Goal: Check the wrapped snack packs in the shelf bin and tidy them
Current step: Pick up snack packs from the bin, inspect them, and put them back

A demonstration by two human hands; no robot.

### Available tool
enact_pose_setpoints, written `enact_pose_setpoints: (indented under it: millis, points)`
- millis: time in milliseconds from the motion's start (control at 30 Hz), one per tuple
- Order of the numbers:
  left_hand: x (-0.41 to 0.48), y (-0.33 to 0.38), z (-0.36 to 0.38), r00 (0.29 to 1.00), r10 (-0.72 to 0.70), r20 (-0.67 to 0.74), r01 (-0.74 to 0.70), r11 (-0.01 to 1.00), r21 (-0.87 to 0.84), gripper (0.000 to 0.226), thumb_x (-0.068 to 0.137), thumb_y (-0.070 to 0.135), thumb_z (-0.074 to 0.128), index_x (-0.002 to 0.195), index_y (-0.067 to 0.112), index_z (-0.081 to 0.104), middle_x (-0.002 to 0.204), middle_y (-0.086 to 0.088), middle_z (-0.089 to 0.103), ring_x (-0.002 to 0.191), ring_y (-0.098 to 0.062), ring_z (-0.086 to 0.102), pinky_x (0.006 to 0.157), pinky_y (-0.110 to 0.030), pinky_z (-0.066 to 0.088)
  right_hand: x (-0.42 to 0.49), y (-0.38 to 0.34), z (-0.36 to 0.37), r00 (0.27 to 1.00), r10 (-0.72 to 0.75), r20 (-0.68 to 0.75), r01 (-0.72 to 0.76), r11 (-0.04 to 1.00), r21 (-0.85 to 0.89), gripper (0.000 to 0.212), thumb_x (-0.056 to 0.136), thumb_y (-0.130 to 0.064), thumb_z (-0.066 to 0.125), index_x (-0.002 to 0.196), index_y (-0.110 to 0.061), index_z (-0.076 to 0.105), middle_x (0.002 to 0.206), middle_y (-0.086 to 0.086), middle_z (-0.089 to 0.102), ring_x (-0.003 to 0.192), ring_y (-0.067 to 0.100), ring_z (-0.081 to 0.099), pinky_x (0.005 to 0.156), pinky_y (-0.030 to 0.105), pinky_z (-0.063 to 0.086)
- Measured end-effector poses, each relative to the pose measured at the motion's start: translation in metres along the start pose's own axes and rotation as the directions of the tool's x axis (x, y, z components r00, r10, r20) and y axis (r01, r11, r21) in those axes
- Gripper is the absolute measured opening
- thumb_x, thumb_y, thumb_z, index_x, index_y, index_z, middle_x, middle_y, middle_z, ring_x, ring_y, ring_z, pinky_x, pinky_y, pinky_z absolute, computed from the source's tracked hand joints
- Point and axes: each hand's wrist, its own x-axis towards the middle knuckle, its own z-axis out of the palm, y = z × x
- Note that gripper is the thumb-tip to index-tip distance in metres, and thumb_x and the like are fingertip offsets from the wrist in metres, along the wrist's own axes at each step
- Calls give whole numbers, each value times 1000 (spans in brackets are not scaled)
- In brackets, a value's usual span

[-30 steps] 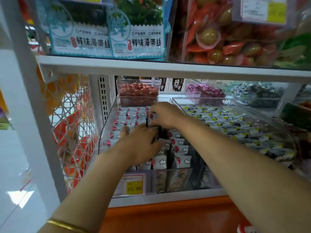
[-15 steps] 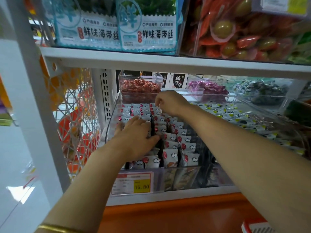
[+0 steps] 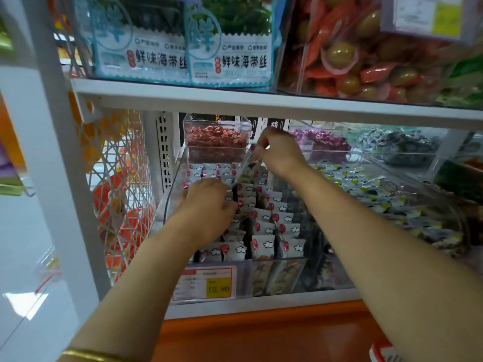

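**Right hand lifts a pack out at the back of the bin**

Nearest the camera, the price tag [image 3: 206, 284] sits on the clear front wall of the shelf bin [image 3: 277, 275]. Behind it the snack packs [image 3: 264, 244] stand in overlapping rows, white with a red dot.

The left hand [image 3: 206, 210] has stayed palm-down on the left-hand rows, as in both earlier views. Its fingers [image 3: 198, 185] bend over the pack tops. The knuckles hide the tips, so I cannot tell whether it grips any pack or only steadies them.

The right hand [image 3: 279, 152] has travelled from the middle of the bin to its far end and is now raised above the rows. Its fingers are drawn together, pinching one pack [image 3: 248, 172], which hangs tilted just under them and clear of the others. That reads as the checking step: a single pack pulled out for a look while the rest are held in order.

Beyond it stands the tub of red sweets [image 3: 217, 138].
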Motion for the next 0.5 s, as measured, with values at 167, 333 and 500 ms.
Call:
enact_pose_setpoints:
  millis: [167,333,500]
  points:
    - [-10,12,-6,979,-64,-192,19,973,-229,38,96,20,45,132,7,46,134,-11,47,112,-25,50,85,-28,39,-59,3,-31,918,199,-342,-52,918,392,16,92,-6,55,79,-13,47,79,-3,52,77,18,55,62,16,42]
    - [-26,31,-7,986,-77,-149,-5,875,-485,36,97,24,46,130,13,49,119,-4,57,87,-15,55,67,-21,42,-120,9,-48,899,416,-135,-182,637,749,11,91,-5,56,82,-10,53,82,6,61,52,6,63,48,16,50]
    - [-34,40,-6,992,-92,-91,8,744,-668,13,95,22,49,96,23,62,77,1,61,55,2,55,46,-7,42,-144,13,-53,884,464,46,-225,337,914,4,89,-4,58,87,-1,59,92,16,61,62,10,67,56,21,55]
